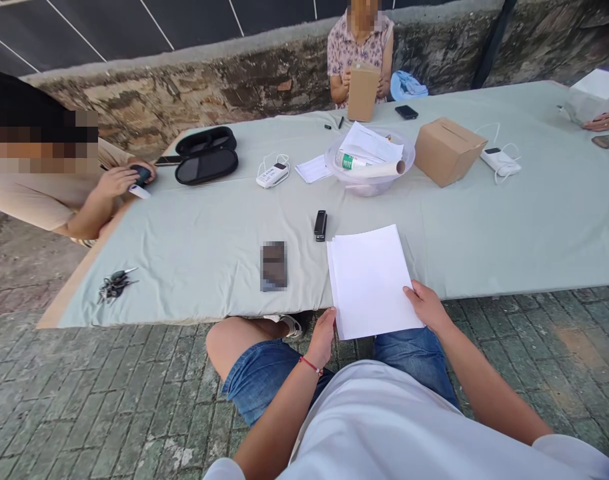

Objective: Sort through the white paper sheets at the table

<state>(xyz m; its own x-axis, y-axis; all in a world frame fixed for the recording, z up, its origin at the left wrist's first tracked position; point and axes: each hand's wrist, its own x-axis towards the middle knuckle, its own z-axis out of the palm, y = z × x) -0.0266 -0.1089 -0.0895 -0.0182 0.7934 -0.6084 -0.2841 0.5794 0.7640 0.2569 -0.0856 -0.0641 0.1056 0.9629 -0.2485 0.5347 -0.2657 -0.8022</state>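
A stack of white paper sheets lies on the near edge of the table, hanging over it toward me. My left hand grips the stack's lower left corner from below. My right hand holds its lower right edge, thumb on top. A black stapler lies just beyond the sheets' top left corner. A small blurred dark object lies to the left of the sheets.
A clear bowl with papers and a bottle, a cardboard box, two white power banks, a black case and keys lie on the grey cloth. One person sits at the left, another at the far side holding a box.
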